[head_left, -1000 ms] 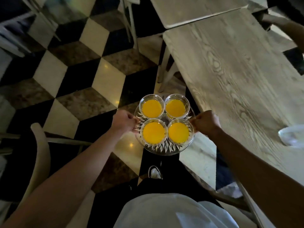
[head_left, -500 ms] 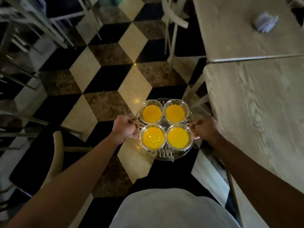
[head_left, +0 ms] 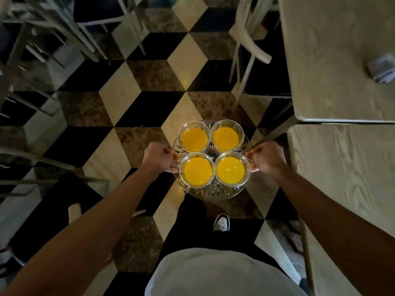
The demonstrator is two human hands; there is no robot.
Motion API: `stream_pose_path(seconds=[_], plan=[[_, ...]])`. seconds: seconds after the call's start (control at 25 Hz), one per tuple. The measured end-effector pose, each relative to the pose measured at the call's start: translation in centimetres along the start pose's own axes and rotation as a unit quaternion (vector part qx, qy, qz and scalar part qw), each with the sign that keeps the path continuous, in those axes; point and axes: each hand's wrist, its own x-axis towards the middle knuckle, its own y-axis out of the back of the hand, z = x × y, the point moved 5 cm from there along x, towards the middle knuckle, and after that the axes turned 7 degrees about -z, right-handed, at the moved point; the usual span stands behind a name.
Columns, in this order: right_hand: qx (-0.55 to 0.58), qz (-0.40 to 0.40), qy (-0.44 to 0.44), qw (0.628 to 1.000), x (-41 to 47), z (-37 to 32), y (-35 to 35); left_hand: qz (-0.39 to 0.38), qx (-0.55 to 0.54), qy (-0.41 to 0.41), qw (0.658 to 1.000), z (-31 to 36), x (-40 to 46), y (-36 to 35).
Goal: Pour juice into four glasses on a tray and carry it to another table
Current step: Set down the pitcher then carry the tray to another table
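A round cut-glass tray (head_left: 213,192) hangs level in front of me over the checkered floor. On it stand several glasses of orange juice (head_left: 197,170), packed in a square and touching. My left hand (head_left: 159,157) grips the tray's left handle and my right hand (head_left: 266,157) grips the right handle, both fists closed. My white shirt and one shoe show below the tray.
Two pale wooden tables (head_left: 342,167) line the right side, a gap between them; a crumpled grey cloth (head_left: 381,69) lies on the far one. A white chair (head_left: 250,45) stands ahead right. More chair frames (head_left: 53,39) crowd the left. Tiled floor (head_left: 139,99) lies open ahead.
I have walked forward along the tables with the tray held level. The far table and its cloth have come closer, and the chairs on the left are nearer.
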Motion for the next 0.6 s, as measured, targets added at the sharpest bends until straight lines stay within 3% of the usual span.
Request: stream_pose_path(seconds=[0.36, 0.6], plan=[[0.033, 0.02, -0.028, 0.999, 10.2, -10.6, 0.1, -0.041, 0.044, -0.028, 0.998, 9.0, 12.4, 5.8], [0.044, 0.018, -0.039, 0.998, 17.4, -17.0, 1.0, -0.029, 0.056, -0.023, 0.998, 15.1, 19.6, 9.5]])
